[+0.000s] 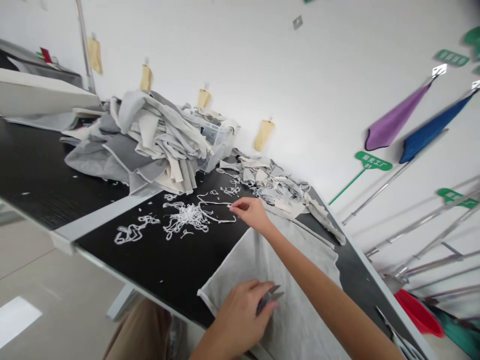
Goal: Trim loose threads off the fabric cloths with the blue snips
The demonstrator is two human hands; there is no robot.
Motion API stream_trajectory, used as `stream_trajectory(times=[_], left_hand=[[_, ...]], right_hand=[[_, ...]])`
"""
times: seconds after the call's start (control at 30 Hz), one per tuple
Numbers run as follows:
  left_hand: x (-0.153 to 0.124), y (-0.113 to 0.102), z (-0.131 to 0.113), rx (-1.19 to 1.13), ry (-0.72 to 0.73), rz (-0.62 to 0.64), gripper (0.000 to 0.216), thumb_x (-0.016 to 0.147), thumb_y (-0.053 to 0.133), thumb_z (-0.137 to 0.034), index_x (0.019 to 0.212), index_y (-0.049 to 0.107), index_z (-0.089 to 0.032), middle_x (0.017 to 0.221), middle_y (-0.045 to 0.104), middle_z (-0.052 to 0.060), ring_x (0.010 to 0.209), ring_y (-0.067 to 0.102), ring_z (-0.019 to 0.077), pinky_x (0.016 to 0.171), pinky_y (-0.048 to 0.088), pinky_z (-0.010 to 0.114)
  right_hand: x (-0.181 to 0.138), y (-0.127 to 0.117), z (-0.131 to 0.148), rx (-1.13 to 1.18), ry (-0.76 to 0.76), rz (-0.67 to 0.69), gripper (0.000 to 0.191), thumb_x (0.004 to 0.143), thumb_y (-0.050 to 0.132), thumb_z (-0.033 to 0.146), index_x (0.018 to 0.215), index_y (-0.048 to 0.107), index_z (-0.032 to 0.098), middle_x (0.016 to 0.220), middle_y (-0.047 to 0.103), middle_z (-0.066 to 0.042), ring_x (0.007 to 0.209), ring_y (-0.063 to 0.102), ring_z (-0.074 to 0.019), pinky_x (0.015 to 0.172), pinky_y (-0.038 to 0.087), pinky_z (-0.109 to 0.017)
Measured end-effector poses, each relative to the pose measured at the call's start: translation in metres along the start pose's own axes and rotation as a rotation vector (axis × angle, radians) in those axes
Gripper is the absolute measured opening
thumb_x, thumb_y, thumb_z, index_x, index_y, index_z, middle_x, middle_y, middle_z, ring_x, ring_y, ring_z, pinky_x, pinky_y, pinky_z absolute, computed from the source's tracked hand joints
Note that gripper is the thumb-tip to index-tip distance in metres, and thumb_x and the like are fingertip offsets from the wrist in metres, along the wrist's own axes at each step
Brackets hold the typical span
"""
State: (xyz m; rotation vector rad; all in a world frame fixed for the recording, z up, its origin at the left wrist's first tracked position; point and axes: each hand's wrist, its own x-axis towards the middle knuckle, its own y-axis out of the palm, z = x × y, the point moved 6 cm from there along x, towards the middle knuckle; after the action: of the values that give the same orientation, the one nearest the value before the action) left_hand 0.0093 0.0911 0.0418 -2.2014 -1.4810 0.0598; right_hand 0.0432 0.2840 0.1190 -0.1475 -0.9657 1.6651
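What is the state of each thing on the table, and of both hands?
right hand: pinching a white strip.
left hand: closed around snips, resting on the grey cloth.
grey cloth: spread flat on the black table.
white trimmings: loose, tangled.
cloth pile: heaped untidily.

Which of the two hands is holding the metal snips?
The left hand, low on the grey cloth, grips the snips; the right hand reaches out to the white trimmings.
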Motion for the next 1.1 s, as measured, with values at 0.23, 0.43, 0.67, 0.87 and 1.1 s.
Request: stream_trajectory(times=[0.23,0.43,0.67,0.87,1.1], left_hand=[[-0.003,-0.001,0.004,-0.014,0.004,0.027,0.035,0.092,0.052,-0.035,0.125,0.062,-0.03,0.109,0.07,0.003,0.096,0.065,0.0227,0.089,0.05,0.037],[-0.003,0.0,0.007,-0.012,0.019,0.039,0.036,0.092,0.053,-0.035,0.127,0.06,-0.032,0.11,0.069,0.004,0.095,0.065,0.0226,0.086,0.05,0.036],[-0.002,0.002,0.009,-0.009,0.034,0.032,0.036,0.09,0.055,-0.031,0.125,0.061,-0.031,0.106,0.069,0.004,0.087,0.065,0.021,0.082,0.051,0.034],[-0.002,0.002,0.011,0.011,0.027,0.02,0.037,0.09,0.054,-0.031,0.126,0.06,-0.03,0.108,0.069,0.005,0.087,0.065,0.0221,0.082,0.052,0.035],[-0.002,0.001,0.011,-0.002,-0.002,0.026,0.038,0.091,0.052,-0.033,0.128,0.059,-0.03,0.111,0.069,0.006,0.089,0.065,0.0238,0.083,0.053,0.039]], right_hand=[[0.03,0.08,0.039,-0.213,-0.231,0.344,0.015,0.078,0.066,0.008,0.082,0.077,0.017,0.076,0.075,-0.003,0.07,0.069,-0.0136,0.07,0.049,-0.021],[0.039,0.111,0.054,-0.379,-0.372,0.478,0.035,0.079,0.051,-0.003,0.095,0.076,0.016,0.095,0.077,-0.006,0.09,0.07,-0.0162,0.084,0.047,-0.023],[0.042,0.118,0.066,-0.656,-0.591,0.386,0.007,0.084,0.063,0.015,0.082,0.07,0.015,0.093,0.071,-0.009,0.092,0.064,-0.0223,0.081,0.045,-0.031],[0.048,0.133,0.053,-0.68,-0.57,0.598,0.022,0.084,0.056,0.003,0.092,0.072,0.016,0.092,0.074,-0.008,0.091,0.065,-0.0196,0.079,0.044,-0.027],[0.047,0.118,0.078,-0.646,-0.646,0.502,0.019,0.087,0.057,0.014,0.092,0.075,0.014,0.092,0.075,-0.009,0.092,0.065,-0.0217,0.093,0.04,-0.034]])
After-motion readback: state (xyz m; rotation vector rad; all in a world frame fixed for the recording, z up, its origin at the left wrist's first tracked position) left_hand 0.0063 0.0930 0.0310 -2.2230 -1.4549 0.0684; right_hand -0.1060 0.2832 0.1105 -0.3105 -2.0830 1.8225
